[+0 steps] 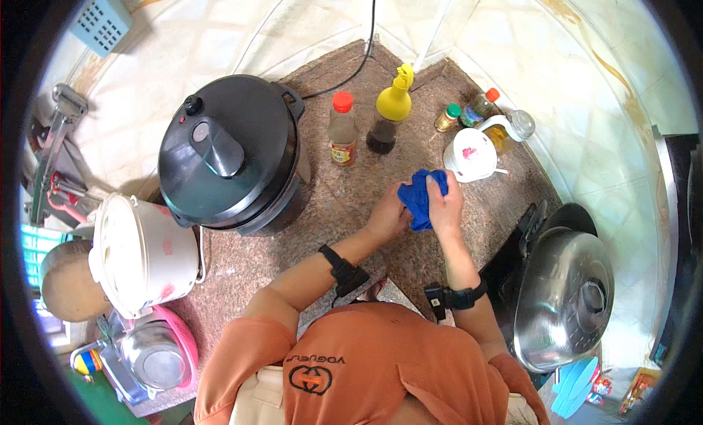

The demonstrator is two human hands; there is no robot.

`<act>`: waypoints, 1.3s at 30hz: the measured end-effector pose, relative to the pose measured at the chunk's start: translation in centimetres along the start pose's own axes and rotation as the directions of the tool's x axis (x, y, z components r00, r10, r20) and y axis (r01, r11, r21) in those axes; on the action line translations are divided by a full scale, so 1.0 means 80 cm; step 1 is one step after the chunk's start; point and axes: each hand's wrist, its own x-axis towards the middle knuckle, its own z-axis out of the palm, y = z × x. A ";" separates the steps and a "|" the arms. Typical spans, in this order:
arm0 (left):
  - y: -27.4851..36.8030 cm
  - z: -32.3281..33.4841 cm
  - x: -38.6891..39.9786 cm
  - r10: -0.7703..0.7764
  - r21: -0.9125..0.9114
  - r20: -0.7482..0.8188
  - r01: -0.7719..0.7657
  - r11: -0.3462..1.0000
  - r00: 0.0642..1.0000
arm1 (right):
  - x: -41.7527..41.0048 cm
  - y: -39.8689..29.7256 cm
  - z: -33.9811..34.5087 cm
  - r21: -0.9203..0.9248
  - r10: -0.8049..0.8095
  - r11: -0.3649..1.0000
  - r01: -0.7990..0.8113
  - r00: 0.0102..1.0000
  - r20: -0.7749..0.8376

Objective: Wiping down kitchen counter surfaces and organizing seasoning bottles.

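Observation:
A bunched blue cloth (418, 201) is held between both hands above the granite counter (329, 205). My right hand (446, 202) grips its right side, thumb on top. At its lower left edge, my left hand (389, 213) is closed around a part of it, the fingers partly hidden. Just beyond my right hand stands a white lidded tub (470, 155). Farther back are a red-capped bottle (342, 129) and a yellow-topped bottle (391, 115) with dark liquid.
A large black electric pressure cooker (228, 156) stands at left, with a white lidded bucket (145, 255) nearer me. A small green-capped jar (447, 117) and oil jug (498, 139) stand back right. The lidded metal pan (565, 304) is at right, a pink basket (189, 342) lower left.

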 end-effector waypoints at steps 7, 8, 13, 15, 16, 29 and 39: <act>-0.007 -0.032 -0.022 -0.089 -0.073 -0.051 0.085 0.994 0.995 | 0.105 -0.036 -0.013 0.663 0.166 0.747 0.051 0.951 -0.260; -0.004 -0.035 -0.023 -0.083 -0.076 -0.042 0.079 0.994 0.996 | 0.129 -0.056 -0.016 0.701 0.144 0.701 0.132 0.936 -0.321; 0.000 -0.046 -0.026 -0.163 -0.005 0.000 0.163 0.987 0.987 | 0.247 -0.095 -0.003 0.722 0.183 0.684 0.104 0.934 -0.308; -0.003 -0.046 -0.028 -0.144 0.001 0.016 0.144 0.990 0.989 | 0.312 -0.052 0.014 0.570 0.232 0.821 -0.015 0.922 -0.310; -0.004 -0.043 -0.024 -0.122 -0.001 0.033 0.122 0.992 0.992 | 0.350 -0.013 0.015 0.454 0.245 0.889 -0.063 0.903 -0.353; -0.017 -0.059 -0.018 -0.111 -0.021 0.205 0.118 0.993 0.972 | 0.441 0.110 0.147 -0.357 0.337 0.823 -0.442 0.886 -0.320; -0.019 -0.054 -0.017 -0.113 -0.039 0.215 0.124 0.992 0.970 | 0.396 0.118 0.162 -0.635 0.260 0.664 -0.395 0.918 -0.300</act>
